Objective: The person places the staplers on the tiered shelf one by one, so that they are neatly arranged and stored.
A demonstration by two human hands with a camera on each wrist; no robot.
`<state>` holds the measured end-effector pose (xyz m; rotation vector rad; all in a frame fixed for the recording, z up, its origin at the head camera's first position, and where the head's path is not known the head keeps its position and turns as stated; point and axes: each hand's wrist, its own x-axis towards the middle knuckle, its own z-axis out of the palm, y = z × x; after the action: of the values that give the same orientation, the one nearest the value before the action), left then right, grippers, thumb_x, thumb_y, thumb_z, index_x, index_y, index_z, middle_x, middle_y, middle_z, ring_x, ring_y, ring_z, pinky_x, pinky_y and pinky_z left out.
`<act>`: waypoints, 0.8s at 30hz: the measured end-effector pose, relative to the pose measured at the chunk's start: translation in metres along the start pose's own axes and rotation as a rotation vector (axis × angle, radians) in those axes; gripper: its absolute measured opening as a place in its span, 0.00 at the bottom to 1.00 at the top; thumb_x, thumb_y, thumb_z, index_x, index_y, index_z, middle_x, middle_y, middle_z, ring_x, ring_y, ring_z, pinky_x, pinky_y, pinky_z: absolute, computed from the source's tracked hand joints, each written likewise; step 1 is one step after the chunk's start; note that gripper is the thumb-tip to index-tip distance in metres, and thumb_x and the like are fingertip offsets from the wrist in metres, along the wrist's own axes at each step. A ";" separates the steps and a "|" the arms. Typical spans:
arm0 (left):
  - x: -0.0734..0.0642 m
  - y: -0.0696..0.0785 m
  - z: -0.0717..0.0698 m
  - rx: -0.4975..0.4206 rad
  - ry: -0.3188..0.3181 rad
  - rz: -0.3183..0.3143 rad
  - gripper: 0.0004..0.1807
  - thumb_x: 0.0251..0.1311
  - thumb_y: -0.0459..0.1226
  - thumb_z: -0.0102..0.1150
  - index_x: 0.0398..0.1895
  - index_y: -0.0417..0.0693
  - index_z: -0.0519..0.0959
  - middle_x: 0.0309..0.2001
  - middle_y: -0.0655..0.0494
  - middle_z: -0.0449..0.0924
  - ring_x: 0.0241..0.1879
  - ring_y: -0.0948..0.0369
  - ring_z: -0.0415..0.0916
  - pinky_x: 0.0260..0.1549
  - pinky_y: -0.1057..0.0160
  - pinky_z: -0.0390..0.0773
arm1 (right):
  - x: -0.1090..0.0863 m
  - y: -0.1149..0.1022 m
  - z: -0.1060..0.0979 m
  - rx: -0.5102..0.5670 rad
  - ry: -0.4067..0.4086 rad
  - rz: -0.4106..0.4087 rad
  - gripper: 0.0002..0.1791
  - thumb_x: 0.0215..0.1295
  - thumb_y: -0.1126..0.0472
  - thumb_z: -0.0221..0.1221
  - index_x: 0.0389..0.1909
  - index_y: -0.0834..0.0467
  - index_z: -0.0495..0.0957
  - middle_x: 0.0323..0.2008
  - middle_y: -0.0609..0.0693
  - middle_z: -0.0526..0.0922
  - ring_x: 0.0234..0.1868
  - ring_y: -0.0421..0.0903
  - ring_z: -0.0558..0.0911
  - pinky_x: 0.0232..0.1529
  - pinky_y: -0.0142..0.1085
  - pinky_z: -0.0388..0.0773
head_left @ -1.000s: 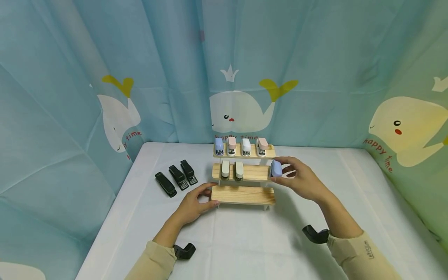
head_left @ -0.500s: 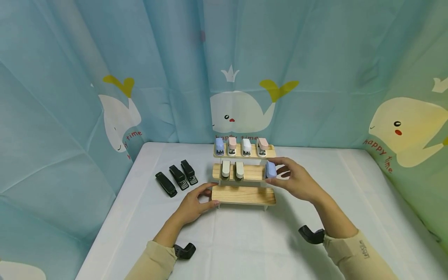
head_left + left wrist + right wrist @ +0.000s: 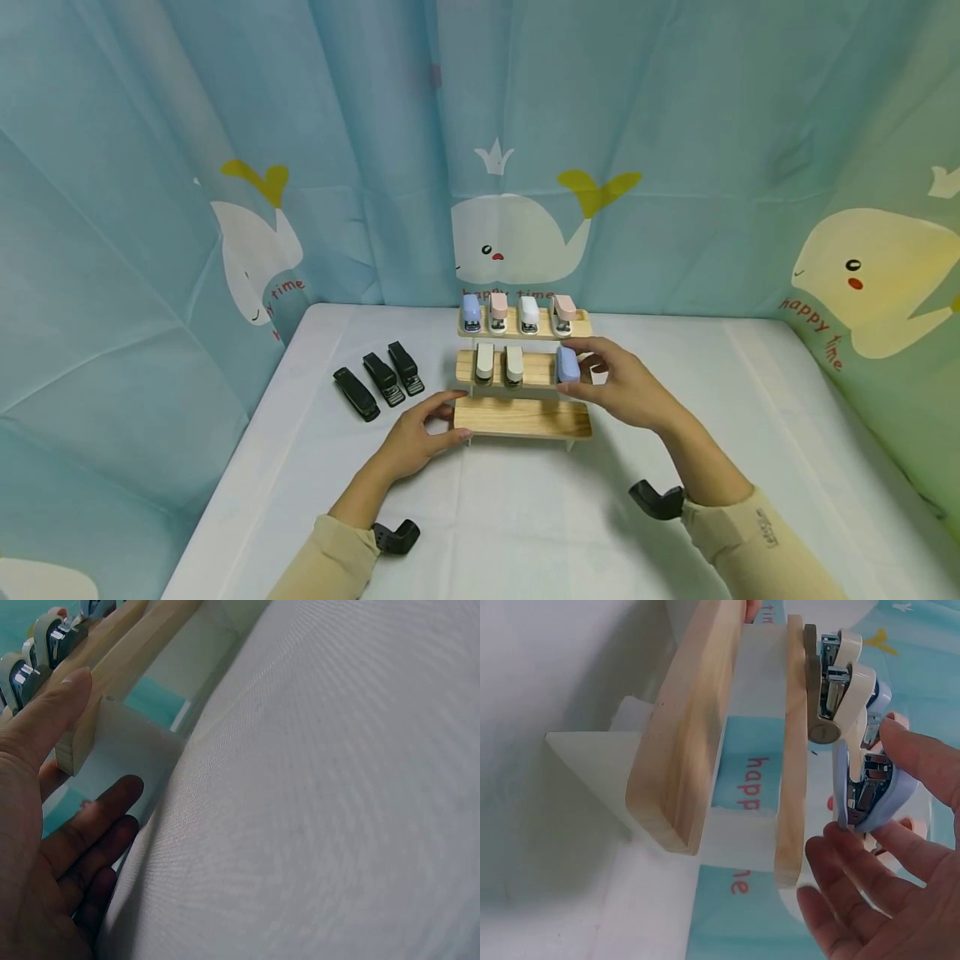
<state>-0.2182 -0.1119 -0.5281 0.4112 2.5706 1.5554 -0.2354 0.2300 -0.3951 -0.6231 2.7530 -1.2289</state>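
Note:
My right hand (image 3: 628, 388) pinches a light-blue mini stapler (image 3: 567, 365) between thumb and fingers at the right part of the rack's middle shelf. In the right wrist view that stapler (image 3: 876, 787) is just off the shelf's surface, its metal inside showing. My left hand (image 3: 417, 437) grips the left end of the bottom wooden shelf (image 3: 521, 418), thumb at the front edge and index finger at the back. Two cream staplers (image 3: 513, 365) stand on the left part of the middle shelf (image 3: 538, 371).
The top shelf (image 3: 583, 325) bears several staplers: a blue one (image 3: 471, 313), a white one (image 3: 528, 315) and two pink ones (image 3: 564, 313). Three black staplers (image 3: 382, 379) lie on the white tabletop (image 3: 525, 525) left of the rack. A whale-print curtain (image 3: 390, 167) hangs behind.
My right hand has moved left along the middle shelf with the blue stapler, from the shelf's right end towards the cream ones. The left hand has stayed on the bottom shelf.

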 end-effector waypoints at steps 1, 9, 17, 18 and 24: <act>0.000 0.000 0.000 0.001 -0.001 -0.001 0.34 0.57 0.57 0.74 0.68 0.77 0.74 0.51 0.64 0.84 0.60 0.59 0.79 0.64 0.45 0.71 | 0.000 0.000 0.001 -0.001 0.000 -0.002 0.35 0.65 0.54 0.71 0.71 0.54 0.72 0.55 0.54 0.81 0.54 0.52 0.80 0.52 0.45 0.75; 0.000 0.001 0.000 0.000 0.001 -0.001 0.33 0.57 0.57 0.74 0.67 0.77 0.75 0.50 0.64 0.84 0.59 0.59 0.78 0.64 0.45 0.71 | 0.006 -0.002 0.006 0.017 -0.031 0.013 0.36 0.64 0.53 0.72 0.72 0.53 0.71 0.55 0.53 0.80 0.53 0.52 0.80 0.47 0.41 0.75; -0.001 0.004 0.000 -0.024 -0.009 -0.003 0.34 0.58 0.54 0.75 0.69 0.75 0.74 0.50 0.65 0.85 0.59 0.59 0.79 0.64 0.45 0.71 | 0.013 -0.002 0.013 0.044 -0.040 0.003 0.36 0.64 0.54 0.72 0.72 0.56 0.71 0.52 0.55 0.81 0.49 0.50 0.80 0.47 0.39 0.77; -0.001 0.004 0.000 -0.026 -0.010 -0.004 0.34 0.58 0.54 0.75 0.69 0.75 0.74 0.50 0.65 0.85 0.59 0.59 0.79 0.64 0.45 0.71 | 0.014 -0.002 0.015 0.054 -0.040 0.000 0.36 0.64 0.55 0.72 0.71 0.57 0.71 0.50 0.55 0.82 0.47 0.50 0.80 0.47 0.39 0.77; -0.001 0.003 -0.001 -0.028 -0.012 -0.002 0.35 0.58 0.54 0.74 0.70 0.73 0.74 0.50 0.65 0.85 0.59 0.59 0.79 0.65 0.45 0.71 | 0.018 0.000 0.021 0.069 -0.013 -0.009 0.35 0.63 0.55 0.73 0.70 0.58 0.73 0.51 0.55 0.81 0.47 0.50 0.78 0.46 0.36 0.75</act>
<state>-0.2170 -0.1111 -0.5248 0.4143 2.5360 1.5816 -0.2473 0.2084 -0.4081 -0.6360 2.6872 -1.3099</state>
